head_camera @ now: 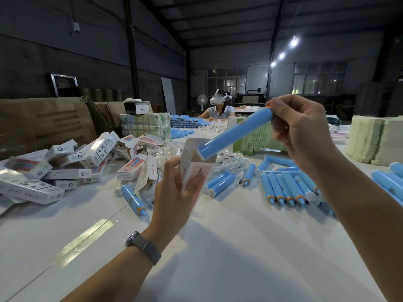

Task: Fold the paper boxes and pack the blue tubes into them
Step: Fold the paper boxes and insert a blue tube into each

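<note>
My left hand (172,190) grips a small pink and white paper box (192,164) held upright above the table, its top flap open. My right hand (298,131) pinches the orange-tipped end of a blue tube (235,132), which slants down to the left. The tube's white-capped lower end sits at the box's open mouth. Several more blue tubes (285,188) lie in a loose row on the white table (218,247) to the right, and one lone tube (133,199) lies left of my left hand.
A heap of packed boxes (65,166) covers the table's left side, with large cardboard cartons (41,123) behind. Flat box stacks (375,138) stand far right. A green wrapped bundle (146,125) and small plastic bags sit mid-table. Another person (218,107) sits at the far end.
</note>
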